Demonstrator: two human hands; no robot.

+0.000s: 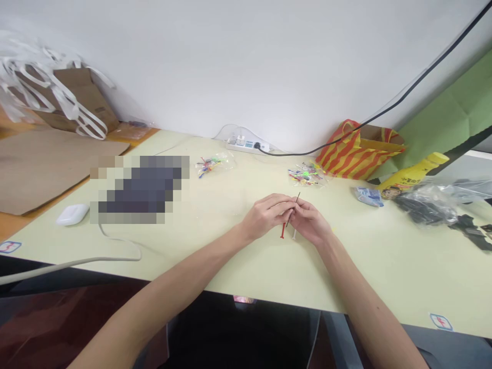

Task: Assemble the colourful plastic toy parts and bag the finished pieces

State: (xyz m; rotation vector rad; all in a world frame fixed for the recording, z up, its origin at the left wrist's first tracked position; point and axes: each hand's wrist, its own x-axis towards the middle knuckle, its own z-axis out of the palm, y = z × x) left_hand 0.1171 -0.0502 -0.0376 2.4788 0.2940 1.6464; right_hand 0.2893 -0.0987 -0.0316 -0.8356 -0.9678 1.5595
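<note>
My left hand (266,214) and my right hand (310,222) meet over the middle of the pale yellow table (238,256), fingers pinched together. Between them they hold thin sticks: a red one (283,231) and a white one (294,234) hang below the fingers, and a dark thin one (296,200) pokes up above. Which hand grips which stick is hard to tell. Two clear bags of coloured sticks lie farther back, one (210,165) to the left and one (306,175) just beyond my hands.
A white power strip (248,145) with a black cable sits by the wall. A red-and-yellow striped bag (355,151), a yellow bottle (413,177) and black parts in plastic (442,202) lie right. A white case (72,214), cardboard (42,169) and a blurred patch lie left.
</note>
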